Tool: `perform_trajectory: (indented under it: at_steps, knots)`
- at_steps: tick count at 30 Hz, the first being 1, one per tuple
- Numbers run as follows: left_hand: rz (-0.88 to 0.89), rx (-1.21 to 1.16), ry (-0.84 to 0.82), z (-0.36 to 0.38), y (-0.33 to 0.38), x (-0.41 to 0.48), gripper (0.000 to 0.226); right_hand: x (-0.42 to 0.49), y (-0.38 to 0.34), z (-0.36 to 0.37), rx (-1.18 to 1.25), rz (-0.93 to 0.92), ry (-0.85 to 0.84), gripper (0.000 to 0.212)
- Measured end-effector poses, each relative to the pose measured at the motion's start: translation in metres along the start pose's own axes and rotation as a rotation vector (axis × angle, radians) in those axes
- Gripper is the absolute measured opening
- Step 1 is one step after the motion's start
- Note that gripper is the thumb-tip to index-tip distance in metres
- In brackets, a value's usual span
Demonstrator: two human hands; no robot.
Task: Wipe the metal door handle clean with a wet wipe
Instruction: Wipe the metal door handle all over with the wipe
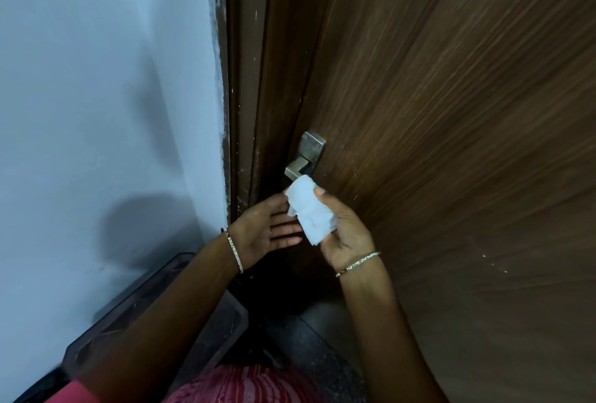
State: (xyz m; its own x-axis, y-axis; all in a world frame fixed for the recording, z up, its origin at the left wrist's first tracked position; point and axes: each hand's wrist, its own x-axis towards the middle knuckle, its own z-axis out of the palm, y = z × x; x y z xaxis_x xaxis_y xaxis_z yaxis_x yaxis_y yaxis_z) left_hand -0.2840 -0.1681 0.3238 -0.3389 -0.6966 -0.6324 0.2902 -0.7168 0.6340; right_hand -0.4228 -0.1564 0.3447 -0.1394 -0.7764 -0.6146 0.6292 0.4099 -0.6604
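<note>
Closest in, the left hand point(264, 228) lies flat, fingers straight, tips at the wet wipe point(309, 214); the right hand point(343, 235) holds that wipe folded, thumb pinching its top; soft, limp, light stuff, I'd judge, so keep it bunched; just beyond, at the wipe's upper end, sits the metal door handle point(296, 170) on the wooden door point(451, 112); rigid, probably slick; wrap the lever.

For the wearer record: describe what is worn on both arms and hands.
Both forearms are bare. The left hand has a thin ring and a slim sparkling bracelet at the wrist. The right hand has a slim beaded bangle at the wrist. A pink sleeve shows by the left upper arm.
</note>
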Motion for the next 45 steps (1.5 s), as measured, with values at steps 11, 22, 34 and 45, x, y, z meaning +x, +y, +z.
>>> perform_trajectory:
  at_steps: [11,22,34,45]
  knots:
    - [0.055,-0.244,0.008,-0.005,0.004,-0.005,0.009,-0.020,-0.024,-0.028,-0.169,-0.125,0.081,0.006]
    - [1.025,0.394,0.422,0.003,0.042,-0.022,0.023,-0.013,-0.011,-0.015,-0.836,-0.619,0.041,0.024]
    - [1.236,0.837,0.606,0.018,0.011,0.045,0.026,-0.011,-0.001,-0.018,-0.931,-0.786,0.136,0.023]
    - [1.212,0.726,0.702,0.042,0.025,0.033,0.025,-0.013,0.003,-0.016,-0.861,-0.789,0.141,0.022]
